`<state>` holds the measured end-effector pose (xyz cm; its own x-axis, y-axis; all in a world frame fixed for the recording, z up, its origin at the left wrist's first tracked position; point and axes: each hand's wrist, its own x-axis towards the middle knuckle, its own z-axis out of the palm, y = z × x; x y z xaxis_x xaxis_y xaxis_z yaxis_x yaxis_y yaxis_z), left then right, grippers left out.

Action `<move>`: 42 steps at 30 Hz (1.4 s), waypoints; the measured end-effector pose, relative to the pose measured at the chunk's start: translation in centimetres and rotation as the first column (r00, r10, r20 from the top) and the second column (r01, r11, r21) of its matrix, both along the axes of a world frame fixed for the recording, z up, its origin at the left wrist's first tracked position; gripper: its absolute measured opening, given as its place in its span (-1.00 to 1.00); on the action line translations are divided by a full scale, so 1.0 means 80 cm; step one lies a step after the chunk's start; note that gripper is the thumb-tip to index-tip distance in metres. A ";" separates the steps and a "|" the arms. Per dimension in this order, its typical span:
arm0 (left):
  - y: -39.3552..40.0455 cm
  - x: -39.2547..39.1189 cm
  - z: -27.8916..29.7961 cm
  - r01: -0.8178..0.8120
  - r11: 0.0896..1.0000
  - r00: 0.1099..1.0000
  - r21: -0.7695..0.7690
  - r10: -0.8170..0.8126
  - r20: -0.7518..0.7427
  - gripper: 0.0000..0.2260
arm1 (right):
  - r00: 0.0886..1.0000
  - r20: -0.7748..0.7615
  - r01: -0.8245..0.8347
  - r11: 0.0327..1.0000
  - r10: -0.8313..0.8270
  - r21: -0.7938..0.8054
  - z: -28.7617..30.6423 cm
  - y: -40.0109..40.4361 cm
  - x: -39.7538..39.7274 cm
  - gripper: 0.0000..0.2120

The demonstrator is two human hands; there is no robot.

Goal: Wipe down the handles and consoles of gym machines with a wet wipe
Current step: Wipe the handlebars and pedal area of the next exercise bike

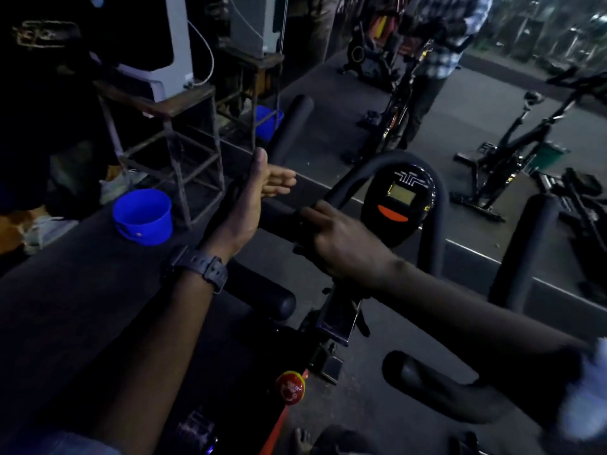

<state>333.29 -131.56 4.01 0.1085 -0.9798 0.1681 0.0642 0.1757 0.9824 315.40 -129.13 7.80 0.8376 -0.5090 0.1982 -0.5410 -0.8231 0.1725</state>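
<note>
Here, your left hand hangs flat-fingered beside the black foam handlebar; your right hand curls round its centre, just left of the console. Dim light; no wipe discernible.

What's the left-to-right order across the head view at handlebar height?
Blue bucket → left hand → right hand → console → right foam grip.
</note>
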 end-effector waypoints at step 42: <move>0.031 -0.066 0.007 0.053 0.998 0.992 -0.033 -0.049 0.118 -0.48 | 0.972 0.232 0.020 0.998 -0.033 0.056 -0.007 0.074 -0.169 -0.80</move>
<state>328.03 -129.10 4.57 0.0364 -0.9766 0.2121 -0.0411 0.2106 0.9767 301.87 -123.19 7.26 0.7576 -0.5453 0.3586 -0.5829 -0.8125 -0.0042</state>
